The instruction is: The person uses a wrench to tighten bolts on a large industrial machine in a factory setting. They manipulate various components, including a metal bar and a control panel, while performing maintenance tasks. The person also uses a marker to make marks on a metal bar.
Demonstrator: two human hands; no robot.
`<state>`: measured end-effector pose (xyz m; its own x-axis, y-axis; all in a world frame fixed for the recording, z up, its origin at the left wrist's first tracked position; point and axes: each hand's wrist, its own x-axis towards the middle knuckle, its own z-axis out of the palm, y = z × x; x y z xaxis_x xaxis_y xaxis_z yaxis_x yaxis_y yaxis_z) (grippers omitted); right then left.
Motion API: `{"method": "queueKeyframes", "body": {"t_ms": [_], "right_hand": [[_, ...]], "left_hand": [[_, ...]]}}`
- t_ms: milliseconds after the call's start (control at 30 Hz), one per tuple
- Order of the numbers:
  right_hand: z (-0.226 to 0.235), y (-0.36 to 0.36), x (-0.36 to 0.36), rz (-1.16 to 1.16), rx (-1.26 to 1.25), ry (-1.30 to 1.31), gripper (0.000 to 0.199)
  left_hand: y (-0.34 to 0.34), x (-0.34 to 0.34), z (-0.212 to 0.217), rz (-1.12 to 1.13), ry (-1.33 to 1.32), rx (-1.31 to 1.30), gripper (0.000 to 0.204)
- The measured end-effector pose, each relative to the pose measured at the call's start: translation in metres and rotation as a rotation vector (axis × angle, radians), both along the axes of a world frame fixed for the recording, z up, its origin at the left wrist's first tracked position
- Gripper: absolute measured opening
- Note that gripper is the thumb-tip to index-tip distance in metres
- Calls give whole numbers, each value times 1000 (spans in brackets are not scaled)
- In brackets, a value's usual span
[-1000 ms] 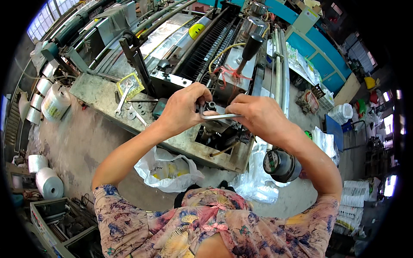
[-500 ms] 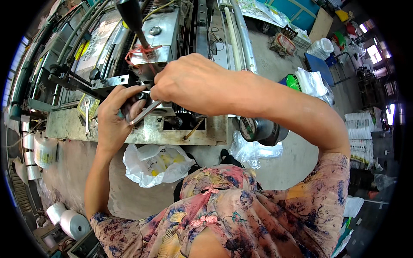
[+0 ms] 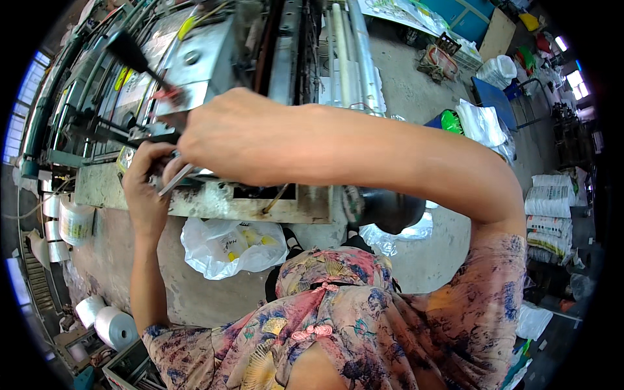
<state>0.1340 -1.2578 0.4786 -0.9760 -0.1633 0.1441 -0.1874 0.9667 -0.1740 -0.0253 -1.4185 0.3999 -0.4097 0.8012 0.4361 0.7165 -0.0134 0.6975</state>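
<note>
Both my hands meet at the front of a metal machine [image 3: 195,62]. My left hand [image 3: 146,188] is closed, its fingers curled around a flat silver metal bar [image 3: 175,180] whose end sticks out by the palm. Whether the bar is a wrench handle cannot be made out. My right hand [image 3: 227,136] is a closed fist beside the left fingers, back of the hand up, and hides what it grips. Just beyond them a black-handled lever [image 3: 127,52] leans left, with red string [image 3: 170,94] tied round its base.
Below the machine's worn metal ledge [image 3: 305,209] a white plastic bag [image 3: 201,250] with yellow scraps lies on the floor. A dark round gauge-like part [image 3: 390,208] juts out under my right forearm. White film rolls [image 3: 116,328] stand left; stacked sacks [image 3: 549,195] lie right.
Both hands have moved left together, the right fist farther over the machine front. The silver bar has moved left with them. In view, the lever appears farther left and the whole scene has shifted slightly.
</note>
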Motion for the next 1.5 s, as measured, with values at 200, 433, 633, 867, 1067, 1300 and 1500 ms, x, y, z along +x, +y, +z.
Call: {"method": "queueKeyframes", "body": {"t_ms": [200, 433, 633, 867, 1067, 1300, 1500], "right_hand": [[22, 53, 77, 112, -79, 281, 13], [-26, 233, 240, -269, -517, 471, 21], [-106, 320, 251, -371, -1120, 276, 30], [-210, 466, 221, -624, -1170, 85, 35], [-329, 593, 339, -1014, -1159, -193, 35], [-335, 709, 390, -1382, -1524, -68, 40], [-376, 852, 304, -1179, -1431, -132, 21]], "left_hand": [[-33, 22, -41, 398, 24, 106, 32], [-89, 82, -122, 1206, -297, 118, 39], [-265, 203, -315, 1333, -52, -721, 45], [-83, 373, -405, 1185, -520, -1281, 45], [72, 352, -406, 1077, -606, -1241, 46], [248, 298, -393, 947, -633, -1132, 47], [471, 246, -395, 761, -683, -997, 49]]}}
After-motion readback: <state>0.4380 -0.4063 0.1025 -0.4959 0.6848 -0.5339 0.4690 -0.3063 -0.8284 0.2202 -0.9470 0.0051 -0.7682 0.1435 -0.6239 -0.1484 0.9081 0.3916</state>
